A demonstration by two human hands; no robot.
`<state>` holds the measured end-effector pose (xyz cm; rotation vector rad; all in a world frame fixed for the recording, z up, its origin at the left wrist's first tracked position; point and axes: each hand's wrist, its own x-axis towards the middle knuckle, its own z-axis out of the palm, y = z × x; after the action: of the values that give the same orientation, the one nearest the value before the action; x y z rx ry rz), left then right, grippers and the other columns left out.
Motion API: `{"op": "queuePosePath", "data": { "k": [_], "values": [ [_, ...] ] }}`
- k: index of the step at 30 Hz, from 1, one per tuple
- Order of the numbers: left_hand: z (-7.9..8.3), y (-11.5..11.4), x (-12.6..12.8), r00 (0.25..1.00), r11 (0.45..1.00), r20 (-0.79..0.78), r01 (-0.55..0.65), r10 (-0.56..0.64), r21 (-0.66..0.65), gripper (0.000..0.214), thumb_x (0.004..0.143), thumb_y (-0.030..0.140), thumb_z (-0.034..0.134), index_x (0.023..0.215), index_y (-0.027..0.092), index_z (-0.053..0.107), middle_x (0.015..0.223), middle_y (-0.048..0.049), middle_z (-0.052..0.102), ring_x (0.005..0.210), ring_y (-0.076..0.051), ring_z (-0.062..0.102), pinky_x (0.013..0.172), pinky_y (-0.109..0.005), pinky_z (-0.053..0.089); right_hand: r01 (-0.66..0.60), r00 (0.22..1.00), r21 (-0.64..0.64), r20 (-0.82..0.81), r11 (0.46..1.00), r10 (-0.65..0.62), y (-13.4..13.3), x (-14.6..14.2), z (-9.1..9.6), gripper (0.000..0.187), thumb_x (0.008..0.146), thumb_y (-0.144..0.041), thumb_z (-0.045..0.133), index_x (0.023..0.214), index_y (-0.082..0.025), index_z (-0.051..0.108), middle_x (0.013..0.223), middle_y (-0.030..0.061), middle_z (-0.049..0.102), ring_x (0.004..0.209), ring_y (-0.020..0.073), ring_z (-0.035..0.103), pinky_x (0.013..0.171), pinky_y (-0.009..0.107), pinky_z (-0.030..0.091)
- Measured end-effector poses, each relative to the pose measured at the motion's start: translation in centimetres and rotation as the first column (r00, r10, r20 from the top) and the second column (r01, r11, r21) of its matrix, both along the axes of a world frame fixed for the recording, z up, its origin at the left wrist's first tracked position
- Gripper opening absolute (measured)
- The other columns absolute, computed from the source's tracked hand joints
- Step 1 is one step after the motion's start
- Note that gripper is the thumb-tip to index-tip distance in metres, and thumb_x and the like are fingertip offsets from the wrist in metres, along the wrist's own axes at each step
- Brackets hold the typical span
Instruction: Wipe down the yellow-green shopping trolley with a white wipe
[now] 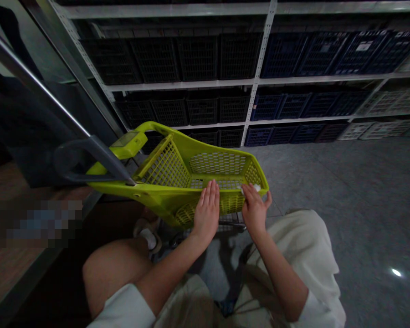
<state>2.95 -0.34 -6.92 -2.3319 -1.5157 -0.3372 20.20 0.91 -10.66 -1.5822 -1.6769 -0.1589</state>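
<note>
A lime-green plastic shopping cart (225,149) with lattice walls stands in front of my knees. My left hand (207,212) rests on its near rim, fingers straight and lying flat, with nothing in it. Close to the cart's right end, my right hand (254,210) bends over the same rim. Its fingers press on a small white wad (257,187) that looks like a tissue or cloth. Most of that wad is hidden under the fingers.
Shelving (177,84) with black, blue and pale crates runs behind the cart. A metal pole (44,89) with a grey handle (89,157) slants in at left. A brown-topped table (7,269) stands at lower left; grey floor (372,196) extends right.
</note>
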Motion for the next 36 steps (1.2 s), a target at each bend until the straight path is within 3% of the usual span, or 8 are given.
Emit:
{"op": "queuePosePath", "data": {
  "k": [6, 10, 15, 18, 22, 28, 31, 36],
  "values": [
    [-0.3, 0.1, 0.0, 1.0, 1.0, -0.026, -0.007, 0.007, 0.025, 0.065, 0.089, 0.01, 0.042, 0.15, -0.005, 0.027, 0.161, -0.0221, 0.022, 0.152, -0.027, 0.011, 0.125, -0.042, 0.023, -0.254, 0.967, -0.046, 0.021, 0.966, 0.256, -0.2, -5.9, 2.2, 0.06, 0.08, -0.002, 0.041, 0.134, -0.023, 0.055, 0.135, 0.0066, 0.064, 0.131, 0.0187, 0.053, 0.121, 0.047, 0.007],
    [0.0, 0.0, 0.2, 0.999, 1.0, -0.028, -0.027, 0.028, 0.012, 0.066, 0.09, 0.009, 0.041, 0.152, -0.005, 0.022, 0.162, -0.022, 0.019, 0.152, -0.027, 0.01, 0.125, -0.042, 0.022, -0.272, 0.955, -0.053, 0.104, 0.961, 0.276, 0.0, -1.1, 1.3, 0.067, 0.076, -0.001, 0.04, 0.137, -0.028, 0.053, 0.137, 0.004, 0.063, 0.13, 0.0182, 0.054, 0.121, 0.049, 0.002],
    [0.3, -0.1, 0.1, 1.0, 1.0, -0.022, -0.017, 0.017, -0.023, 0.069, 0.089, 0.01, 0.041, 0.153, -0.004, 0.018, 0.162, -0.0214, 0.018, 0.152, -0.027, 0.008, 0.125, -0.042, 0.021, -0.085, 0.99, 0.013, 0.111, 0.996, 0.083, 0.6, 7.5, -1.8, 0.065, 0.076, -0.004, 0.04, 0.134, -0.027, 0.056, 0.133, 0.0054, 0.066, 0.127, 0.0199, 0.057, 0.119, 0.052, 0.012],
    [0.3, -0.2, 0.0, 1.0, 1.0, 0.008, -0.005, 0.005, -0.029, 0.073, 0.088, 0.01, 0.042, 0.154, -0.003, 0.015, 0.163, -0.0212, 0.015, 0.152, -0.027, 0.006, 0.125, -0.044, 0.02, 0.007, 0.999, 0.023, 0.044, 1.0, -0.008, 0.8, 8.8, -2.5, 0.062, 0.076, -0.004, 0.039, 0.13, -0.027, 0.06, 0.128, 0.0057, 0.068, 0.126, 0.0211, 0.058, 0.117, 0.054, 0.015],
    [0.2, -0.1, 0.1, 0.999, 1.0, 0.032, 0.002, -0.001, -0.014, 0.075, 0.087, 0.01, 0.042, 0.154, -0.003, 0.012, 0.163, -0.0215, 0.014, 0.152, -0.026, 0.004, 0.125, -0.045, 0.021, 0.025, 1.0, 0.017, 0.019, 1.0, -0.025, 0.5, 3.3, -0.8, 0.058, 0.077, -0.004, 0.04, 0.128, -0.023, 0.06, 0.128, 0.0078, 0.068, 0.128, 0.0228, 0.056, 0.116, 0.052, 0.017],
    [-0.1, 0.1, 0.3, 0.999, 1.0, -0.026, -0.019, 0.019, -0.006, 0.068, 0.087, 0.009, 0.041, 0.151, -0.006, 0.023, 0.161, -0.0225, 0.019, 0.152, -0.027, 0.007, 0.125, -0.043, 0.02, -0.291, 0.954, -0.06, 0.057, 0.955, 0.294, 0.3, -4.9, 2.6, 0.058, 0.078, -0.002, 0.041, 0.131, -0.02, 0.057, 0.132, 0.0076, 0.066, 0.126, 0.0183, 0.056, 0.12, 0.043, 0.015],
    [0.1, 0.0, 0.2, 1.0, 1.0, -0.008, -0.013, 0.013, -0.013, 0.071, 0.088, 0.009, 0.039, 0.154, -0.003, 0.015, 0.162, -0.0219, 0.018, 0.152, -0.026, 0.008, 0.125, -0.045, 0.021, -0.333, 0.932, -0.094, 0.118, 0.938, 0.342, 0.2, -3.0, 2.3, 0.067, 0.076, 0.0, 0.04, 0.138, -0.024, 0.052, 0.136, 0.0056, 0.063, 0.13, 0.0182, 0.053, 0.121, 0.046, 0.01],
    [0.5, -0.2, 0.1, 1.0, 0.999, 0.013, -0.006, 0.006, -0.042, 0.077, 0.088, 0.011, 0.04, 0.156, 0.001, 0.005, 0.163, -0.0199, 0.013, 0.152, -0.025, 0.009, 0.125, -0.045, 0.02, -0.204, 0.966, -0.049, 0.151, 0.978, 0.209, 0.3, 5.8, -0.9, 0.076, 0.072, 0.0, 0.039, 0.141, -0.03, 0.049, 0.138, 0.004, 0.061, 0.131, 0.0192, 0.052, 0.119, 0.05, 0.01]
  ]
}}
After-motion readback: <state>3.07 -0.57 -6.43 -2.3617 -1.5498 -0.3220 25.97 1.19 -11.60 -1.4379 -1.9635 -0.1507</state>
